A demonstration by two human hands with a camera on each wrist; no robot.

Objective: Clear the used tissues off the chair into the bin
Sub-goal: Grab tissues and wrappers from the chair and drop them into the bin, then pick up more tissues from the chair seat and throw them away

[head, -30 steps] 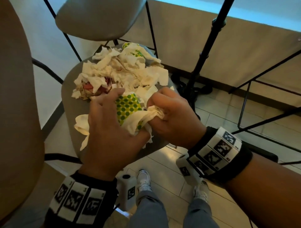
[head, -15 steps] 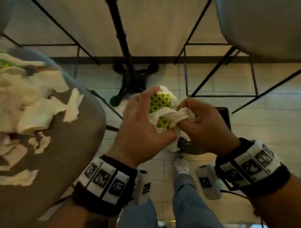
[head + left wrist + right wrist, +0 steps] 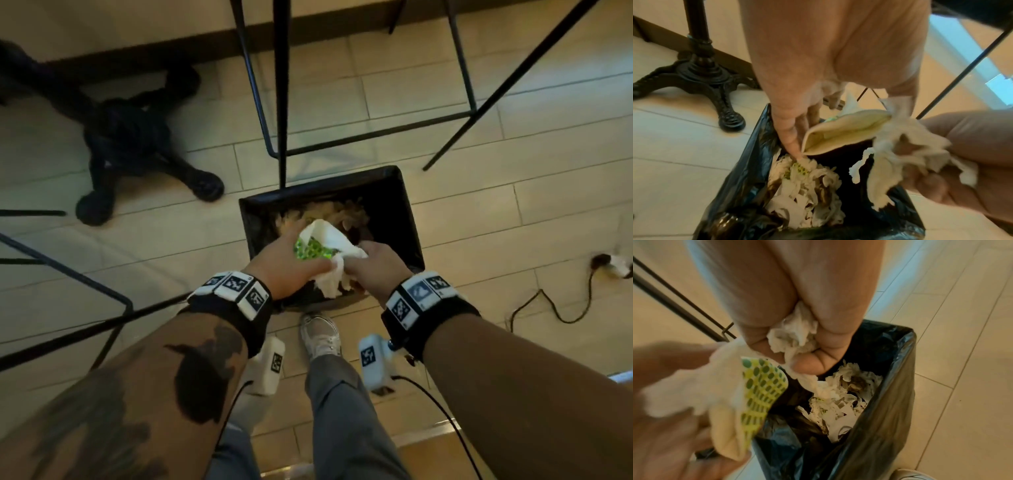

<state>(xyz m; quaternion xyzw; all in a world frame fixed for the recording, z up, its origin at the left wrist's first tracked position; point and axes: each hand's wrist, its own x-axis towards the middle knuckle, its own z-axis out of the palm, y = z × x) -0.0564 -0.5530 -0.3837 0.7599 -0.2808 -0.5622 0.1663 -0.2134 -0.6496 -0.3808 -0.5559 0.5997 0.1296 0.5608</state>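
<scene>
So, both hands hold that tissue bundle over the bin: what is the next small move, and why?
Probably open both hands and let it drop. The left hand and right hand hold the tissue bundle right over the open bin, where other tissues already lie, so it should fall in.

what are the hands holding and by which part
A tissue bundle: the left hand holds its green-dotted end, the right hand clenches its crumpled white end.

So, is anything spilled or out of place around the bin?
Nothing stands out. The tissues are over the bin, held by the left hand and right hand, and no paper lies on the floor around it. A cable lies loose, apart from the bin.
</scene>
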